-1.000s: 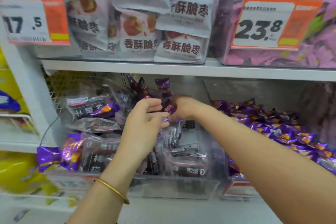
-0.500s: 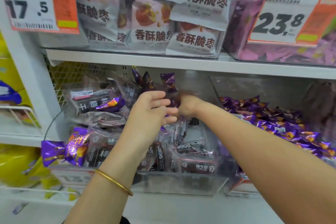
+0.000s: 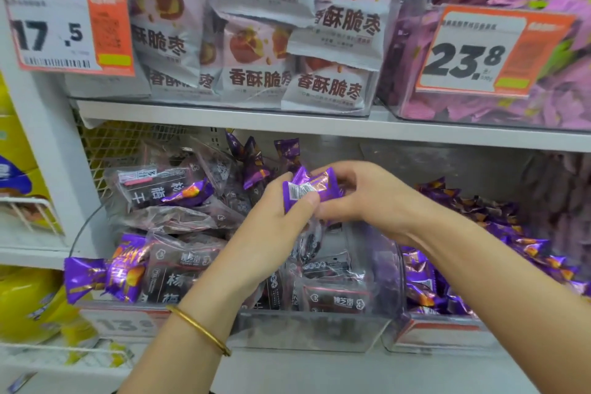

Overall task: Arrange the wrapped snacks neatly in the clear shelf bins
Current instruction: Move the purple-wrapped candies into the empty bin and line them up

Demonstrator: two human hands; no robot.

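While both hands pinch it, purple wrapped snack point(image 3: 308, 189) sits barcode-up above the middle clear bin point(image 3: 313, 329). Left hand point(image 3: 271, 227) thumb presses its near edge; right hand point(image 3: 364, 198) fingers curl round the far end. Dark plum packets point(image 3: 335, 297) fill that bin, with matching purple snacks point(image 3: 479, 217) piled just right.

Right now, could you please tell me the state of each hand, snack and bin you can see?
Purple snack: lifted above the middle bin, pinched by both hands.
Left hand: grips the snack.
Right hand: grips the snack.
Middle bin: open-topped, dark packs jumbled with stray purple snacks.
Right bin: heaped with matching snacks.
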